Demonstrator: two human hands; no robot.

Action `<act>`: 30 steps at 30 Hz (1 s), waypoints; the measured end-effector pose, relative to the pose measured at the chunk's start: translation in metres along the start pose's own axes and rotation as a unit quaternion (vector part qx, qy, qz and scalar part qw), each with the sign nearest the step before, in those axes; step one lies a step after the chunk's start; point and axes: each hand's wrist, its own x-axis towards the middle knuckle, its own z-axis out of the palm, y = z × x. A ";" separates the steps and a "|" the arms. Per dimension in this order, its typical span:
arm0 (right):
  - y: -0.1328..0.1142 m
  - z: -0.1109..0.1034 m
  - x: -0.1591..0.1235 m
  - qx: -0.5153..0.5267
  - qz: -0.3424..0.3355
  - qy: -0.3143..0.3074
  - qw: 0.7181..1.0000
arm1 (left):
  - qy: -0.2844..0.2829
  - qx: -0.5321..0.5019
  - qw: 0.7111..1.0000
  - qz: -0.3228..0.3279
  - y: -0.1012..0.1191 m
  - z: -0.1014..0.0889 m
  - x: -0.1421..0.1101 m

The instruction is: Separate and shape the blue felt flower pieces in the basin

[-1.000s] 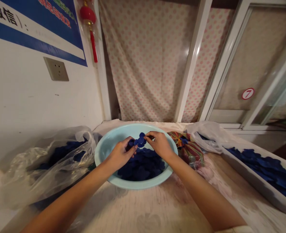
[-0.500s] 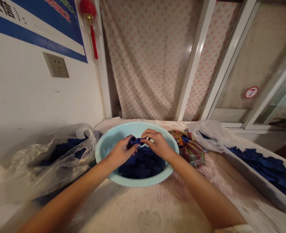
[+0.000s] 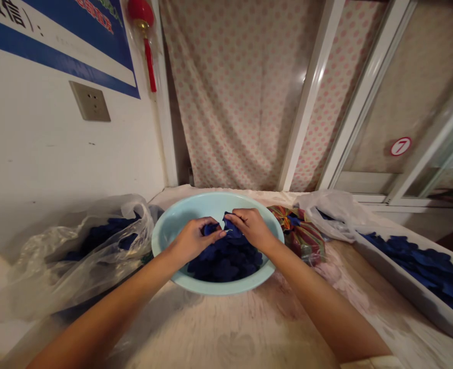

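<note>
Table cover (image 3: pixel 226 333) runs under a pale blue plastic basin (image 3: pixel 211 199) heaped with dark blue pieces (image 3: pixel 226 261); the left hand (image 3: pixel 193 240) and right hand (image 3: pixel 252 229), close but apart, both pinch pieces at the heap's top. A clear plastic bag (image 3: pixel 76 256) of blue pieces lies left, a striped bundle (image 3: pixel 297 233) and white tray (image 3: pixel 403 277) right, a polka-dot curtain (image 3: pixel 230 102) beyond

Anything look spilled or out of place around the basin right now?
Nothing looks spilled: the dark blue pieces lie inside the light blue basin. The one odd item is the multicoloured striped bundle right of the basin, unlike the plain blue pieces nearby.
</note>
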 end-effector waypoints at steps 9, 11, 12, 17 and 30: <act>-0.009 0.002 -0.003 0.123 -0.006 -0.093 0.988 | -0.005 0.019 0.995 0.097 0.008 0.000 -0.002; -0.007 0.000 -0.003 0.137 0.020 -0.031 0.990 | 0.010 0.027 0.996 0.079 0.005 0.000 -0.002; -0.005 -0.001 -0.003 0.141 0.038 0.009 0.989 | 0.016 0.028 0.998 0.061 0.004 0.001 -0.002; 0.006 -0.001 0.002 0.057 0.103 0.157 0.981 | 0.008 0.024 1.000 -0.012 0.001 0.001 0.000; -0.003 0.004 -0.003 0.089 -0.013 -0.083 0.992 | -0.051 -0.153 0.986 0.029 -0.005 0.008 -0.002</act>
